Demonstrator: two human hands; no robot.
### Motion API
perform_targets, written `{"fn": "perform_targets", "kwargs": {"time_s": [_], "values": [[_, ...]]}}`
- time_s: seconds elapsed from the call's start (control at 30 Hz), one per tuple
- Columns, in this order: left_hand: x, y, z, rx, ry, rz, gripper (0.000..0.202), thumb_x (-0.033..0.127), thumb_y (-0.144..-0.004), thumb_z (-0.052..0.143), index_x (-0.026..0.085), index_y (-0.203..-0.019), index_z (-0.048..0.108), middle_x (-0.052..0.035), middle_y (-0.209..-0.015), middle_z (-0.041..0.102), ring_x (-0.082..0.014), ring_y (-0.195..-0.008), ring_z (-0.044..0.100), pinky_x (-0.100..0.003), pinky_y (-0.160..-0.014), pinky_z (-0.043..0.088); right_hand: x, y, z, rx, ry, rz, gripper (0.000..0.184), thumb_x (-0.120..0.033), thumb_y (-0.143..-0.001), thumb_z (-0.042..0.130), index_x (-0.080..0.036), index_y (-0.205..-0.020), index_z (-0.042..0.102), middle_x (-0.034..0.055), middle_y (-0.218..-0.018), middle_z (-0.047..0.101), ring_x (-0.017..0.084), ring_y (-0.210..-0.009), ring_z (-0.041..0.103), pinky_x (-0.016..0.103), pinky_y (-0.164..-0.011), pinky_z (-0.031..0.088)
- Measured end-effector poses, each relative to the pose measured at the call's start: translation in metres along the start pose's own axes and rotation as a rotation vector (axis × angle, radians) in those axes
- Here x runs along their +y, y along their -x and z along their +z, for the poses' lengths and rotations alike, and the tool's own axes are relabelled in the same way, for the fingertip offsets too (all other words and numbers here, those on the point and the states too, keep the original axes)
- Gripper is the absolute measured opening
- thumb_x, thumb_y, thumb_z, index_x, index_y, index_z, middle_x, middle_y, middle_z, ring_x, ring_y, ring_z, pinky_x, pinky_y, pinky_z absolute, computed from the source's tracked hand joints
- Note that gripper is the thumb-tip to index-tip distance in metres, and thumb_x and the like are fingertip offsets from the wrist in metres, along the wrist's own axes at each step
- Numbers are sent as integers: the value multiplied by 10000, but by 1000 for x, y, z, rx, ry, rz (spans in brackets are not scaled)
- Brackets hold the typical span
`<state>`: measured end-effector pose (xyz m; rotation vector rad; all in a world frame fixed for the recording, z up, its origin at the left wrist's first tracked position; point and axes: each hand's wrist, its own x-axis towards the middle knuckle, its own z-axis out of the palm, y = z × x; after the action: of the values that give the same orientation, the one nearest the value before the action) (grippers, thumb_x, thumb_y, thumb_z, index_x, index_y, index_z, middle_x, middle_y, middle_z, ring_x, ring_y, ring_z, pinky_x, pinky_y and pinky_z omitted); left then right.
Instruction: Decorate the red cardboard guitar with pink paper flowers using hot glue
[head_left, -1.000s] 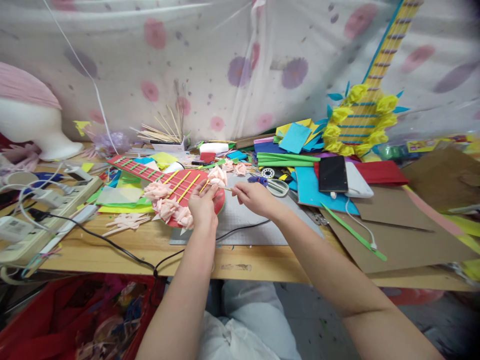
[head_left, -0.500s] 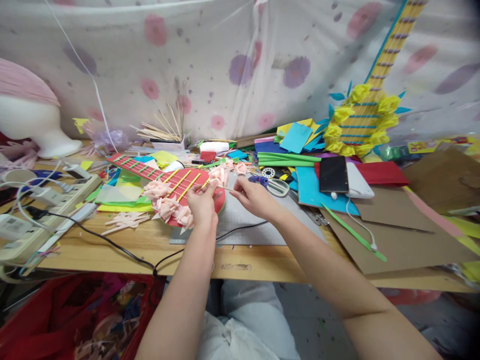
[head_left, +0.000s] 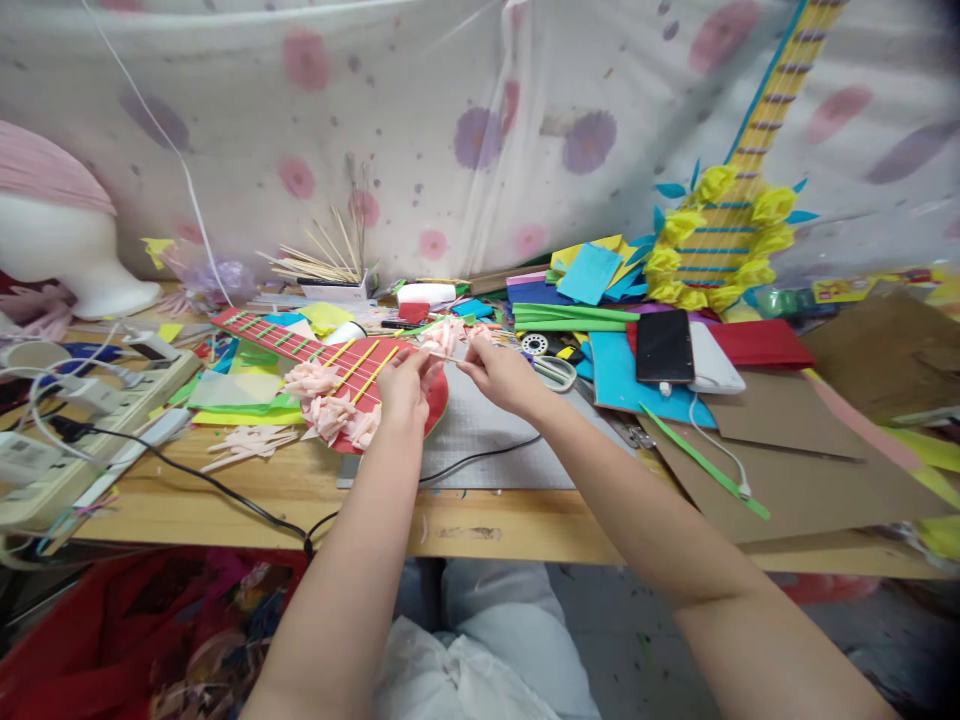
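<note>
My left hand (head_left: 406, 388) is closed in a pinch over the right part of a red paper guitar (head_left: 433, 405). My right hand (head_left: 501, 374) pinches the right end of a thin wooden stick (head_left: 450, 359), which spans the gap to my left fingertips. Whether a bit of pink paper is also between the left fingers, I cannot make out. Pale pink paper flowers (head_left: 330, 415) line the guitar's near edge, and more pink flowers (head_left: 444, 333) sit behind my hands. Yellow strips (head_left: 375, 372) cross the guitar's body. Part of it is hidden under my left hand.
A grey cutting mat (head_left: 495, 465) lies beneath, crossed by a black cable (head_left: 480, 457). Scissors (head_left: 555, 374), a black phone (head_left: 664, 347) and brown cardboard (head_left: 817, 490) are to the right. A power strip (head_left: 161, 390) is at left; a yellow-flowered paper guitar (head_left: 720, 240) stands behind.
Both hands have shifted slightly up, and the stick now sits a little higher between them. The view has moved slightly; the red guitar stays in place.
</note>
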<state>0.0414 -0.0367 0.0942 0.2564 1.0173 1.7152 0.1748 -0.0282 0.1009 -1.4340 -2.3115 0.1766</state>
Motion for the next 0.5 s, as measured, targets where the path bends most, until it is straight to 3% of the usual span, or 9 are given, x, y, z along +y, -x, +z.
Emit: {"fn": "perform_targets", "kwargs": {"time_s": [0.17, 0.3, 0.5], "values": [[5, -24, 14, -31, -74, -42, 160, -9, -671, 589, 101, -786, 574, -11, -600, 620, -97, -562, 618, -224, -619, 548, 3, -18, 2, 2, 89, 39, 219, -368, -889, 427, -186, -951, 530, 83, -876, 661, 208, -786, 592, 268, -636, 345], [5, -38, 17, 19, -159, -95, 142, -27, -660, 602, 85, -744, 581, -11, -551, 600, -96, -492, 596, -215, -569, 539, 4, -23, 8, -19, 130, 42, 257, -370, -896, 401, -178, -990, 543, 116, -938, 658, 232, -849, 590, 285, -662, 366], [1, -46, 17, 92, -269, -10, 285, -12, -632, 657, 74, -876, 537, -23, -568, 609, -130, -464, 607, -241, -515, 531, 4, -23, 17, -66, 144, 50, 317, -366, -921, 322, -168, -1042, 538, 150, -994, 653, 242, -892, 600, 293, -656, 386]]}}
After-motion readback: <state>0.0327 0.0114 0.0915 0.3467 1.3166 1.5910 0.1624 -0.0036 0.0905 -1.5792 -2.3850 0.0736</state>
